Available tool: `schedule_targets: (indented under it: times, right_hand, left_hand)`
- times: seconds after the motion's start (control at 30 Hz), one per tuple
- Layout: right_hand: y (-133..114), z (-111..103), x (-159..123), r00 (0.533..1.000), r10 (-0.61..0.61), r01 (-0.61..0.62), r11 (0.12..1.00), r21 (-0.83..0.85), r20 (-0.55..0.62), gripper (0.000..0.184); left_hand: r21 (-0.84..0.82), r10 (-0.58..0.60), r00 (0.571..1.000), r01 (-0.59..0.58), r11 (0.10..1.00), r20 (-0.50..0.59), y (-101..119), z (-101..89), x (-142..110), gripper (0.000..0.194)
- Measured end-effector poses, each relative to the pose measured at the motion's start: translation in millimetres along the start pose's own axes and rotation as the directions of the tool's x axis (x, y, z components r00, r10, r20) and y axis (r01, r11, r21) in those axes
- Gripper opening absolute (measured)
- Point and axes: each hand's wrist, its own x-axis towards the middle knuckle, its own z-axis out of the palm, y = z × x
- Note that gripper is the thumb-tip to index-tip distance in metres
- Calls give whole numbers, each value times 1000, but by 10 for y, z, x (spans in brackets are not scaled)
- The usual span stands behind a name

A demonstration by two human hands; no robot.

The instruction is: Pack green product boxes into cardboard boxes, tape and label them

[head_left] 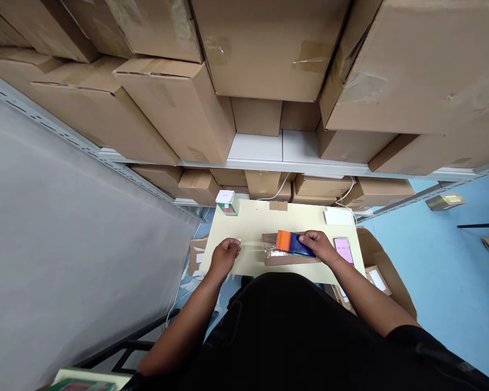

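My right hand (318,247) grips the dark blue end of a flat orange-and-blue piece (284,240), with a thin green edge along its lower side. Beneath it lies an open cardboard piece (291,260), brown and long, with crinkled clear plastic (275,252) at its left end. To the left, my left hand (225,258) is closed in a pinch above the table (248,217). A faint clear strip (252,245) seems to run from its fingertips toward the orange end; its exact ends are hard to make out.
A small white-and-green box (227,202) stands at the table's back left. A phone (343,251) with a pink screen lies right, below a white flat box (338,216). Shelves of cardboard boxes (269,49) overhang the back. A large open carton (385,260) stands right of the table.
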Motion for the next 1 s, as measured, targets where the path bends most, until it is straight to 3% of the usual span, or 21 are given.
schedule_targets:
  times: [0.17, 0.4, 0.5, 0.7, 0.83, 1.0]
  right_hand:
    - [-148, -104, 4, 998, 35, -21, 965, -260, 48, 56]
    - [-108, -101, 27, 994, 65, -43, 973, -227, 89, 56]
    - [-111, -107, 43, 992, 65, -40, 974, -222, 104, 57]
    - [-138, -120, 40, 989, 70, -38, 972, -230, 131, 57]
    - [-125, -117, 37, 990, 61, -28, 970, -242, 128, 56]
    - [-100, -151, 35, 993, 44, -14, 965, -263, 109, 55]
  left_hand:
    - [42, -23, 1000, 23, 999, 12, -299, 113, 48, 29]
    - [221, -54, 993, 29, 975, 108, -652, 576, -17, 21]
    - [306, -15, 984, -40, 951, 177, -735, 729, -63, 19]
    - [355, 101, 979, -160, 921, 179, -847, 899, -59, 22]
    - [409, 217, 944, -305, 860, 247, -989, 1032, -22, 28]
    - [422, 274, 937, -343, 839, 216, -1073, 1067, 28, 39]
